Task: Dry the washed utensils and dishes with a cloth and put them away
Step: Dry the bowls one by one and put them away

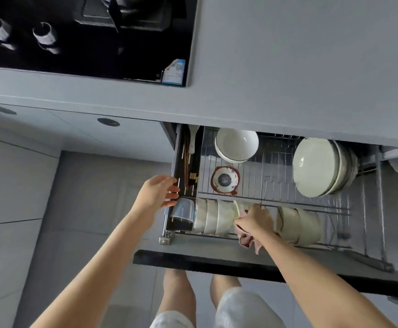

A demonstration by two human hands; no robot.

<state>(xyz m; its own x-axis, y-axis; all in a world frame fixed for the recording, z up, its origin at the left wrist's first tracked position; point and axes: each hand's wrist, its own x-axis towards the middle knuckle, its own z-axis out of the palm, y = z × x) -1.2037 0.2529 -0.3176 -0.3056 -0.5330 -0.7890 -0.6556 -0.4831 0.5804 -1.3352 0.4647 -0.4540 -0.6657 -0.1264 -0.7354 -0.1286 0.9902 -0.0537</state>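
Grey countertop (288, 67) with an inset black hob (86, 43) spans the upper field; below it a pull-out drawer (217, 259) stands open, fitted with a wire rack (276, 176). Beyond and to the right of the right hand (252, 221), a stack of pale plates (316, 166) stands on edge. Straight beyond that hand sit nested white bowls (237, 144) and, nearer it, a small patterned bowl (225, 179) lying base-up. Pale green bowls stand on edge in the front row: one group (212, 218) just left of the right hand, another (299, 226) just right of it. The right hand is curled, gripping a pink cloth (247, 241) that hangs beneath it, with its fingertips at the rim of the nearest green bowl (237, 208); whether they pinch that rim cannot be told. The left hand (160, 190) is wide, fingers straight, at the drawer's left wall beside the cutlery compartment (181, 162), which holds chopsticks (187, 166) and a white spoon (193, 138). An upturned glass (183, 209) lies just right of its fingertips.
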